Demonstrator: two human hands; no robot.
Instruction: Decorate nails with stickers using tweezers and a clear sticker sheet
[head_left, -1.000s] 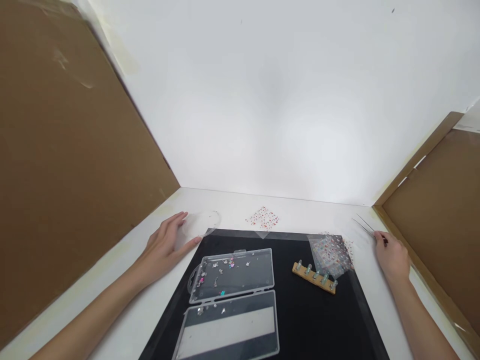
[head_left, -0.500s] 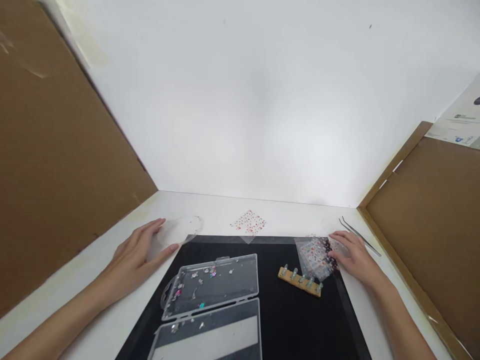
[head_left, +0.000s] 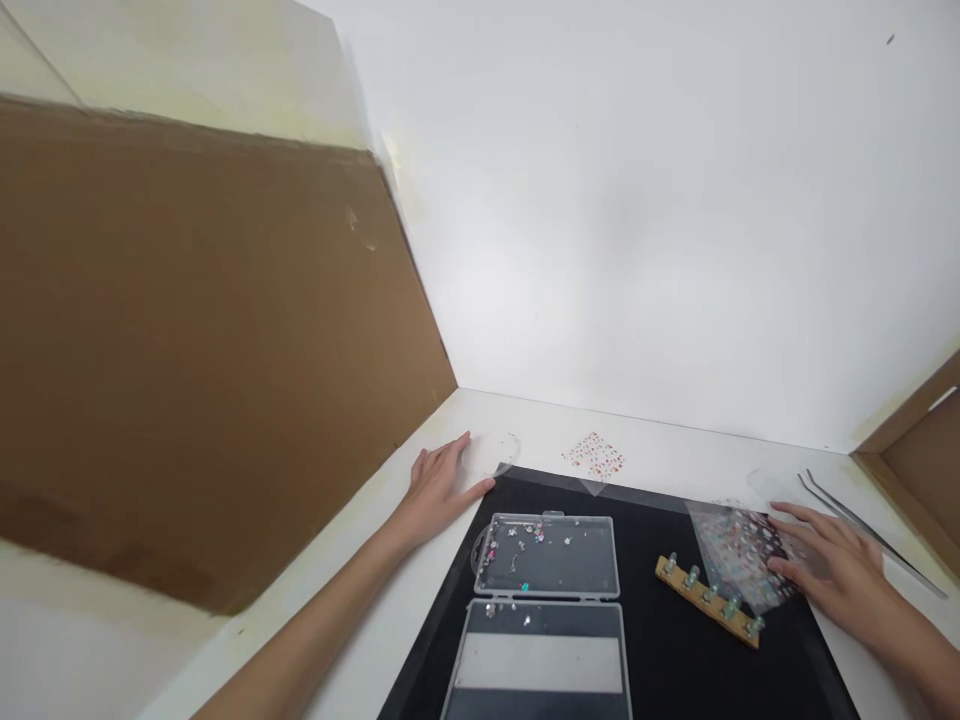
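Note:
My left hand (head_left: 439,498) rests on the white tabletop with thumb and fingers spread. Beside its fingertips lies a clear round disc (head_left: 501,452); whether they touch it I cannot tell. My right hand (head_left: 832,560) lies with fingers apart at the right edge of several see-through sticker sheets (head_left: 739,550), its fingertips at or on them. Left of these sheets, a wooden strip (head_left: 707,598) carries several small clear nail-like tips. An open clear plastic case (head_left: 545,597) holds scattered gems and charms, most in its far half.
Under the case and strip is a black mat (head_left: 645,650). Another sticker sheet (head_left: 595,457) lies at its far edge. Bent metal tweezers (head_left: 870,530) lie beyond my right hand. A cardboard panel (head_left: 225,350) stands at left, a white wall (head_left: 637,220) behind.
The camera has turned left, so everything sits further right in the picture. Both hands stay at about the same places on the table.

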